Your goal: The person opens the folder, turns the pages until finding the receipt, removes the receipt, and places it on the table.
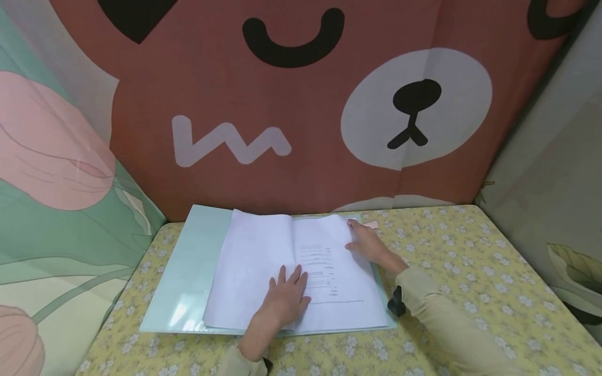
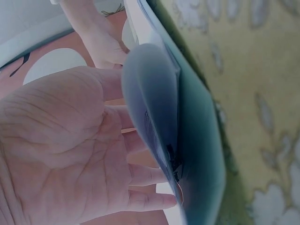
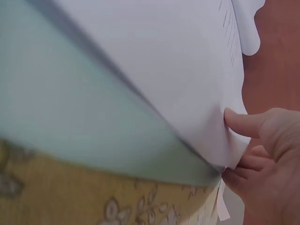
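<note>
Left hand flat, fingers straight, pressing the open paper stack, right hand pinching the stack's far right corner, stack inside pale green folder, on floral tablecloth

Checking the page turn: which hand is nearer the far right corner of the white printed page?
Right. The right hand pinches the white printed page at that corner; the left hand presses flat near the stack's middle.
</note>
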A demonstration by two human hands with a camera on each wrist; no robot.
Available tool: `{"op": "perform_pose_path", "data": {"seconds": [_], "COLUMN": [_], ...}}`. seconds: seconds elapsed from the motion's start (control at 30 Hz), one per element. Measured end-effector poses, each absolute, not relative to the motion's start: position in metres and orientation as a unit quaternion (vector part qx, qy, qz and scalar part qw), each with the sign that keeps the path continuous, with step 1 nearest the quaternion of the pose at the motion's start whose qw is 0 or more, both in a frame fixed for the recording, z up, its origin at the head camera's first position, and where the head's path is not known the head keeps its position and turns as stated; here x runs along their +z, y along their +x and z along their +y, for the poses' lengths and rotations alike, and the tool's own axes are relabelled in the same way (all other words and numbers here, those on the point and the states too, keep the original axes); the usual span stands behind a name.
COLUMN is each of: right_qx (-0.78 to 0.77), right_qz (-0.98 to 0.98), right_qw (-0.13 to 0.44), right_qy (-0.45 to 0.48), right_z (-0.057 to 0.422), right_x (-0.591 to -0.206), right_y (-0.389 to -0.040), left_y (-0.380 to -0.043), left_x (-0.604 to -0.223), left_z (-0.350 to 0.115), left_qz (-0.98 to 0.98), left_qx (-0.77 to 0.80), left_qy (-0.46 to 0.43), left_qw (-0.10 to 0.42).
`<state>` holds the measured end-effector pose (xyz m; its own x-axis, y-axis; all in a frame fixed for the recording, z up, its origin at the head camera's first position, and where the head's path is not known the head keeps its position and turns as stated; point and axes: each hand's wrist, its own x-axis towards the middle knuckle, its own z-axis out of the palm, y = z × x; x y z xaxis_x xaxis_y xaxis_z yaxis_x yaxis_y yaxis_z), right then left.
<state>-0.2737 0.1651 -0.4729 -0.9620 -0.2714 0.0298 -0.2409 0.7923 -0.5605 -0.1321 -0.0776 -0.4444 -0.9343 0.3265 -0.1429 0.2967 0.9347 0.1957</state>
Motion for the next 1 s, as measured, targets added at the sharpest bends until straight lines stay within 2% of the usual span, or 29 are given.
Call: {"op": "perform_pose_path", "data": {"seconds": [0.3, 0.57, 0.8, 1.0], "right_qx": [-0.306, -0.389, -0.466, -0.531], "right_qz": [0.941, 0.917, 0.881, 0.843], "right_qw": [-0.044, -0.084, -0.073, -0.017], "right_qy": [-0.135, -0.033, 0.035, 0.084], "right_z": [0.159, 0.160, 0.165, 0.169], "right_x": [-0.475, -0.467, -0.458, -0.453], "right_y": [-0.276, -0.277, -0.275, -0.279], "left_y": [-0.133, -0.133, -0.133, -0.132], "left_x": [-0.445, -0.444, -0.443, -0.440], "left_z": [-0.077, -0.077, -0.073, -0.066], "left_qz": [0.980, 0.979, 0.981, 0.984], "left_qx": [0.080, 0.083, 0.075, 0.060], "left_qy": [0.157, 0.155, 0.152, 0.155], "left_qw": [0.092, 0.098, 0.093, 0.060]}}
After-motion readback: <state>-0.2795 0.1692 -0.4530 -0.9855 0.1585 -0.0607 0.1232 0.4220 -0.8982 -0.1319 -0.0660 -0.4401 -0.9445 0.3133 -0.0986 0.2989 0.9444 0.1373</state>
